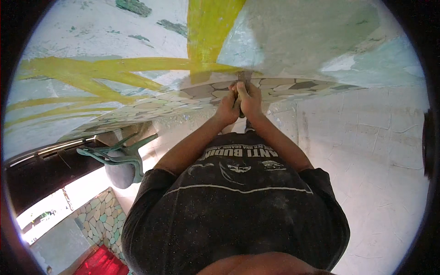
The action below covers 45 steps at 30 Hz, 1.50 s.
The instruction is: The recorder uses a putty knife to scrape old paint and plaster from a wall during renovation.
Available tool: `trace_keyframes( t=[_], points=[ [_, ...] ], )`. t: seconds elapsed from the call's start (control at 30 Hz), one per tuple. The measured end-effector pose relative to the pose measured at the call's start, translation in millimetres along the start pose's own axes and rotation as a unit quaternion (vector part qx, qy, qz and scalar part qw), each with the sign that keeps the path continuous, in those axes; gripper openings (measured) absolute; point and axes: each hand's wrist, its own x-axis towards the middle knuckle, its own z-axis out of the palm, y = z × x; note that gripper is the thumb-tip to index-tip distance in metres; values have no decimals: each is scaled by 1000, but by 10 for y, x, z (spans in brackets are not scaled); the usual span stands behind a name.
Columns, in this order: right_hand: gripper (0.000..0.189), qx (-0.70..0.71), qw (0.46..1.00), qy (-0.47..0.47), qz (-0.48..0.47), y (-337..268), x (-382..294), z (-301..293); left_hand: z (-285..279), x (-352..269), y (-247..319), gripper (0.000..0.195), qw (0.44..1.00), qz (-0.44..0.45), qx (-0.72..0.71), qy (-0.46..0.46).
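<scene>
Both my hands meet in front of my chest, close to a painted wall. My left hand (pixel 229 105) and my right hand (pixel 250 99) are closed around one narrow, dark hand tool (pixel 241 114), whose lower end sticks out below them. Beyond the fingers, a flat brownish part of it reaches the wall; its exact kind is unclear. The tool's tip lies by the upper edge of a band of stone mosaic (pixel 220 91), just under a yellow-green painted stripe (pixel 206 67). Grey and pale patches cover the wall around the stripes.
A green curved-frame chair (pixel 137 165) with a grey rounded part stands at lower left. Behind it is a dark panel (pixel 44 182). Pebble mosaic (pixel 103 216) and a red cloth-like thing (pixel 101 263) lie further down. A pale, creased surface (pixel 367 172) spreads on the right.
</scene>
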Motion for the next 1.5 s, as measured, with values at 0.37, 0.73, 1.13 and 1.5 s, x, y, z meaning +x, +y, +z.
trace_keyframes(
  t=[0.37, 0.73, 1.13, 1.5],
  points=[
    [42, -18, 999, 31, 19, 169, -73, 0, 49, -99, -40, 47, 1000, 12, -12, -5],
    [40, -41, 996, 45, 72, 85, -142, 31, 60, -101, 54, 43, 998, 50, -1, 30],
    [40, -29, 997, 22, 66, -8, -94, 70, -70, -145, 65, 48, 999, -15, -37, -33],
    [41, 29, 1000, 5, 9, 121, -37, 62, -26, -77, -88, 37, 1000, -4, 12, 4]
  ],
)
